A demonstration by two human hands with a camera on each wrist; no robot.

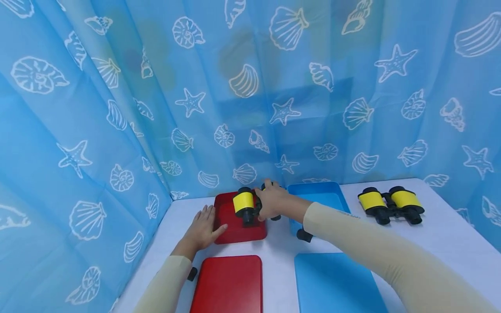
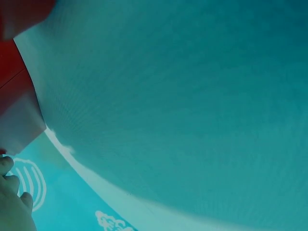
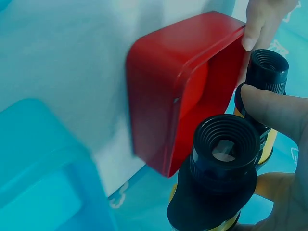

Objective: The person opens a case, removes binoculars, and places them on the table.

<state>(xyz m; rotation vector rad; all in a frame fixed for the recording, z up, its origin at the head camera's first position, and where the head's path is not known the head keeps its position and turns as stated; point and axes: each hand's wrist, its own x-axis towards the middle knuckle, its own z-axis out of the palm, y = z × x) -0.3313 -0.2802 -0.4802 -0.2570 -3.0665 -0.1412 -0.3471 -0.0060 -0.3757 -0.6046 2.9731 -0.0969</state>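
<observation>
My right hand (image 1: 275,201) grips a pair of black and yellow binoculars (image 1: 244,201) by the middle and the right barrel, holding it over the open red box (image 1: 240,235). In the right wrist view, the thumb (image 3: 274,108) lies across the binoculars (image 3: 216,187), whose eyepieces face the camera. The red box (image 3: 156,86) stands just beyond them. At the left wall of the red box rests my left hand (image 1: 201,228), its fingers straight and the thumb spread along the near side. Only some of the left fingers (image 2: 12,192) show in the left wrist view.
To the right of the red box is an open blue box (image 1: 325,195), partly hidden by my right arm. A second pair of binoculars (image 1: 405,200) lies at the far right. Flat red (image 1: 228,282) and blue (image 1: 336,282) panels lie in front. A shell-patterned curtain (image 1: 250,108) borders the table.
</observation>
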